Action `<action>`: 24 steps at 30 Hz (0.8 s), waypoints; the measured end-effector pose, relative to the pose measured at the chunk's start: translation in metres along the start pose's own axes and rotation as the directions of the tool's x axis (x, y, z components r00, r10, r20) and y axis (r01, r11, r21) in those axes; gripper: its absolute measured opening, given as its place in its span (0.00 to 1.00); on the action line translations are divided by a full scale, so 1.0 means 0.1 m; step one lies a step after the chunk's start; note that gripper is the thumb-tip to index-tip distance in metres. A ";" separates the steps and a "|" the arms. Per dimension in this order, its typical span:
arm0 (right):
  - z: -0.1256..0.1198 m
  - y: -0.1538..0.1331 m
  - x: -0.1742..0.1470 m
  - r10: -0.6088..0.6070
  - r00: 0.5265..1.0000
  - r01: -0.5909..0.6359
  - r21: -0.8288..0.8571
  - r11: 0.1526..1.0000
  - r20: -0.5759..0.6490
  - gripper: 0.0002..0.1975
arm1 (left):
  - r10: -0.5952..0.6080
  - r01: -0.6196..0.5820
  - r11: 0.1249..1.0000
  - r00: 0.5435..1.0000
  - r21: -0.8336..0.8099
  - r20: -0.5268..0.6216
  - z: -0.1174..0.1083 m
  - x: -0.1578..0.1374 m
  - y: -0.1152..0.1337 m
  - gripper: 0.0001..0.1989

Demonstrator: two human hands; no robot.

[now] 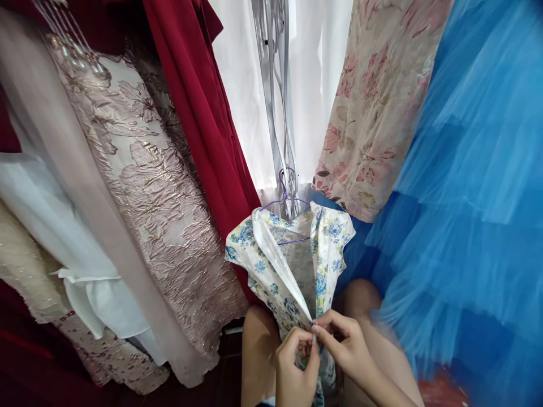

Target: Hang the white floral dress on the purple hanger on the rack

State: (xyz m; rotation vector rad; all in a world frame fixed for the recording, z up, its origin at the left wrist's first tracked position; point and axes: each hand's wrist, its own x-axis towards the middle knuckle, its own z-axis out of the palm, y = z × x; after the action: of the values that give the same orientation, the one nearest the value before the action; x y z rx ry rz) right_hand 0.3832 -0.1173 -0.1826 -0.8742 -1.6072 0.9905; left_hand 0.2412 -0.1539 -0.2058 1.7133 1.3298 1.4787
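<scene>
A white sleeveless garment with blue and yellow flowers, like a blouse or dress [271, 277], hangs on a purple hanger [283, 198] in front of me. Its front is parted at the neck, with the pale inner side of one edge turned out. Down at the front opening, my left hand [297, 362] pinches the cloth edge. Just beside it, touching or nearly so, my right hand [341, 339] pinches the same edge between thumb and finger. Any button or fastener there is too small to make out. The lower part of the garment falls behind my hands, between my knees.
Silver metal rails [275, 85] stand behind the hanger before a white curtain [237, 73]. On the left hang a dark red garment [190, 113] and a pinkish brocade dress [165, 226]. A beige floral garment [373, 113] and a blue tulle dress [475, 198] hang on the right.
</scene>
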 end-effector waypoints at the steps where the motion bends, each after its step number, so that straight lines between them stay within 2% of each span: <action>1: -0.01 0.00 0.03 -0.008 1.000 0.008 -0.010 1.000 -0.015 0.10 | -0.007 0.007 1.000 1.000 -0.009 0.005 0.00 0.00 0.00 0.09; 5: -0.12 -0.12 0.42 -0.049 0.991 0.046 -0.024 0.999 -0.122 0.12 | 0.005 -0.004 1.000 0.999 -0.018 0.052 -0.03 0.00 0.06 0.10; 8: -0.19 -0.29 1.00 -0.124 0.984 0.127 0.022 0.992 -0.124 0.12 | 0.002 -0.001 1.000 0.995 -0.012 0.105 -0.02 -0.02 0.08 0.09; 12: -0.15 -0.57 1.82 -0.251 0.954 0.266 0.074 0.961 -0.165 0.11 | -0.066 0.056 0.997 0.980 0.056 0.189 0.03 -0.04 0.01 0.08; 15: -0.09 -0.73 2.20 -0.313 0.931 0.339 0.127 0.932 -0.190 0.10 | -0.116 0.097 0.991 0.969 0.096 0.216 0.05 -0.04 -0.04 0.09; 19: -0.07 -0.81 2.32 -0.322 0.903 0.376 0.162 0.912 -0.284 0.10 | -0.146 0.111 0.984 0.950 0.139 0.275 0.04 -0.05 -0.07 0.10; 22: -0.10 -0.81 2.24 -0.346 0.906 0.384 0.128 0.914 -0.246 0.10 | -0.165 0.107 0.976 0.934 0.192 0.316 -0.02 -0.02 -0.02 0.09; 24: -0.13 -0.80 2.15 -0.403 0.893 0.419 0.046 0.907 -0.201 0.09 | -0.128 0.057 0.976 0.930 0.208 0.345 -0.12 0.08 0.07 0.07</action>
State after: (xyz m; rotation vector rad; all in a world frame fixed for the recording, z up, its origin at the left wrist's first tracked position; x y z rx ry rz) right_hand 0.3423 0.0466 -0.0262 -0.5159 -1.4923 0.6513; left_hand 0.2322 -0.1521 -0.1932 1.9012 1.3665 0.9496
